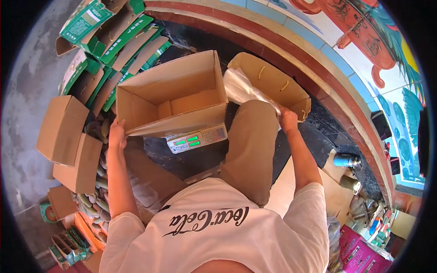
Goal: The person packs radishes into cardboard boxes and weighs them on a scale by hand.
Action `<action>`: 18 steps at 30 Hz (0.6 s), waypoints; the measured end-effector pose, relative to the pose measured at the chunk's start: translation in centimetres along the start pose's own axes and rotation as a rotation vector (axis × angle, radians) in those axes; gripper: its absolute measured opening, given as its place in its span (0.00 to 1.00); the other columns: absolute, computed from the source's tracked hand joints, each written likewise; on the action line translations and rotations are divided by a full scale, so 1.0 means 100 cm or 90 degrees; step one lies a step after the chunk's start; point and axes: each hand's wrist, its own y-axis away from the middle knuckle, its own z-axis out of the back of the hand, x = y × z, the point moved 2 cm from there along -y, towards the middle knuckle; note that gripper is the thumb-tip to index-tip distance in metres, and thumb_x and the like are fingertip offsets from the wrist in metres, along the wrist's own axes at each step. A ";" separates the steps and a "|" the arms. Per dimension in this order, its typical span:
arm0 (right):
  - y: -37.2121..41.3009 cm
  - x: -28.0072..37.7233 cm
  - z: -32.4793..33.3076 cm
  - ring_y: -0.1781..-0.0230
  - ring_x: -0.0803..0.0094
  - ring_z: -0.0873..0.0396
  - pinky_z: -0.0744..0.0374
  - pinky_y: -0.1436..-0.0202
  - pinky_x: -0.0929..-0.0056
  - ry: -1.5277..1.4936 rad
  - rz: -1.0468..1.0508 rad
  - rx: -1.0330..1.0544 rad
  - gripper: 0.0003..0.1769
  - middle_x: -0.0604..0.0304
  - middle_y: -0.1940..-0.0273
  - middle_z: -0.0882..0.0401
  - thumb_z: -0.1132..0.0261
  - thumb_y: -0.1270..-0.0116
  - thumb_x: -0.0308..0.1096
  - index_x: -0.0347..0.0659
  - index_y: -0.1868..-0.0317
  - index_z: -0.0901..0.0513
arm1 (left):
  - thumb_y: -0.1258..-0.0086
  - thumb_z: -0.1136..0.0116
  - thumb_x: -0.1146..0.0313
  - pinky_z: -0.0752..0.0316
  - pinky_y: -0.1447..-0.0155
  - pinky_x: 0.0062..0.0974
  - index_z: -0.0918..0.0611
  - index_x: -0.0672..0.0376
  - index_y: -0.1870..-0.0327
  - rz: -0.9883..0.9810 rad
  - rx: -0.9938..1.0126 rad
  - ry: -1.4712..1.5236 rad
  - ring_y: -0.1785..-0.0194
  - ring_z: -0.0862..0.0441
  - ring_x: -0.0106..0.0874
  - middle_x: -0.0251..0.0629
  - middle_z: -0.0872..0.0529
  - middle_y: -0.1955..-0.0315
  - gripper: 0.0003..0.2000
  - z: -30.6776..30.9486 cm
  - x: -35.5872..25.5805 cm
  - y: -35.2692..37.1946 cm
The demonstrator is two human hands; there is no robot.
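Flat boxes [68, 132] pile up on the floor left of the scale [196, 139]. An open box [173, 98] sits on the scale. The left hand [116, 135] grips the box's corner. The right hand [287, 119] is closed on a brown bag [273, 84], right of the scale.

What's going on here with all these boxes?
A seated person is working with cardboard boxes. The left hand rests on the front corner of an open empty box that sits on a digital scale. The right hand grips the rim of a second box lined with clear plastic. Folded boxes lie stacked nearby.
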 end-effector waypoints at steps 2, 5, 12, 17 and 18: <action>-0.011 -0.002 -0.018 0.61 0.56 0.18 0.21 0.60 0.58 -0.018 0.020 -0.036 0.09 0.54 0.64 0.18 0.40 0.42 0.38 0.51 0.60 0.20 | 0.27 0.59 0.72 0.27 0.47 0.32 0.32 0.62 0.37 0.016 -0.009 0.021 0.44 0.24 0.34 0.42 0.23 0.45 0.19 -0.001 -0.002 0.002; -0.033 -0.006 -0.046 0.59 0.56 0.19 0.21 0.58 0.57 0.062 0.002 0.075 0.12 0.57 0.58 0.19 0.46 0.36 0.40 0.50 0.55 0.23 | 0.29 0.56 0.72 0.26 0.51 0.29 0.30 0.62 0.39 -0.001 -0.028 0.035 0.47 0.23 0.33 0.42 0.22 0.49 0.18 -0.001 0.005 0.000; 0.014 0.018 0.042 0.44 0.55 0.27 0.30 0.41 0.56 -0.022 0.098 -0.107 0.21 0.55 0.47 0.24 0.39 0.38 0.37 0.46 0.45 0.26 | 0.28 0.53 0.62 0.31 0.45 0.38 0.31 0.59 0.38 0.031 -0.036 -0.012 0.42 0.27 0.35 0.40 0.24 0.44 0.20 -0.008 -0.009 0.018; 0.144 -0.027 0.051 0.47 0.53 0.25 0.28 0.42 0.60 -0.142 -0.206 -0.060 0.19 0.51 0.49 0.22 0.38 0.37 0.38 0.41 0.48 0.23 | 0.29 0.51 0.51 0.43 0.34 0.47 0.34 0.53 0.35 0.011 0.036 0.051 0.35 0.34 0.38 0.38 0.31 0.38 0.26 0.006 0.006 0.004; 0.185 -0.045 0.027 0.47 0.52 0.25 0.27 0.42 0.60 -0.143 -0.281 -0.031 0.18 0.49 0.50 0.22 0.39 0.37 0.39 0.40 0.49 0.22 | 0.29 0.51 0.50 0.44 0.33 0.47 0.35 0.53 0.34 0.011 0.032 0.053 0.34 0.35 0.38 0.38 0.32 0.37 0.27 0.007 0.004 0.006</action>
